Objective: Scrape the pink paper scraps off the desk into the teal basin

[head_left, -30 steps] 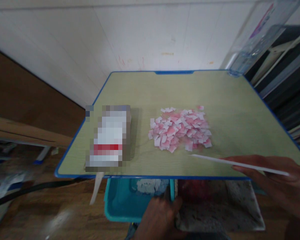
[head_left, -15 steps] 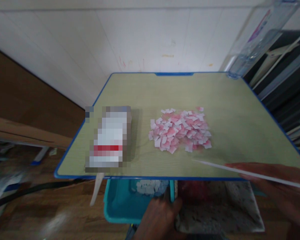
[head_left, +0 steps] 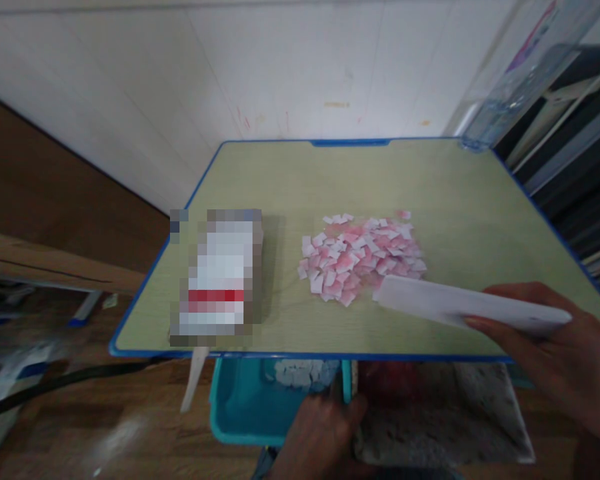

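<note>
My right hand (head_left: 550, 347) pinches a long flat white strip (head_left: 430, 303), stiff and paper-like. The strip's far end is at the front right of a pile of small pink and white paper squares (head_left: 350, 267) on the pale, blue-edged tabletop (head_left: 470, 207). Whether it touches them, I cannot tell. Below the table's front edge, my left hand (head_left: 325, 427) is closed around the right rim of a teal basin (head_left: 245, 420), beside a stained tray (head_left: 445, 420). White pieces (head_left: 303, 373) lie inside the basin. Part of my left hand's grip is hidden.
A pixelated box-like object (head_left: 220, 273) lies on the table's left, with a pale handle (head_left: 195, 380) sticking out beneath it over the edge. A clear plastic bottle (head_left: 500, 107) stands at the back right corner. Behind is a white wall (head_left: 290, 67).
My right hand has moved up slightly and turned the white strip from edge-on to show its flat face, bringing its end to the pile. My left hand stays at the basin.
</note>
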`<action>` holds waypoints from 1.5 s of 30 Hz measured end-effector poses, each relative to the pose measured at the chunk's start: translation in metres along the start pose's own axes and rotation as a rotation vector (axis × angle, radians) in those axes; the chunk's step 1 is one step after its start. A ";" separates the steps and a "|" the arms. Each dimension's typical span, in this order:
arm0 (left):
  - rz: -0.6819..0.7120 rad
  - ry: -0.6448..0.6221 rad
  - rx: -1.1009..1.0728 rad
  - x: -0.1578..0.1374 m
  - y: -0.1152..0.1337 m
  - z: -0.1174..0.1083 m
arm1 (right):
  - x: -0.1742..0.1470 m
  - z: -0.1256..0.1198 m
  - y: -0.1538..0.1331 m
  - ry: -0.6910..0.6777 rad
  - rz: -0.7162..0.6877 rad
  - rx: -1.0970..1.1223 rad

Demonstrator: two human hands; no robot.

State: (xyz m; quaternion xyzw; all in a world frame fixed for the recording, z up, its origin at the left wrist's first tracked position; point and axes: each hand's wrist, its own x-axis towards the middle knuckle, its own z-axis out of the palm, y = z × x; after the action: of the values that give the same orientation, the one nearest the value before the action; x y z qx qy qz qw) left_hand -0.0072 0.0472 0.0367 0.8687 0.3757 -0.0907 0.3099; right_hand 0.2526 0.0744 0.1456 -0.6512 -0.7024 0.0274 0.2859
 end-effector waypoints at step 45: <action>-0.009 -0.035 0.016 0.003 0.000 0.000 | -0.009 0.014 0.008 0.106 0.069 -0.004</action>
State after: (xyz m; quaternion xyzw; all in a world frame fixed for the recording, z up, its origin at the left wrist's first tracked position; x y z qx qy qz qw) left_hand -0.0051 0.0495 0.0357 0.8677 0.3734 -0.1100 0.3092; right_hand 0.2537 0.0719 0.1273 -0.6761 -0.6635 0.0012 0.3205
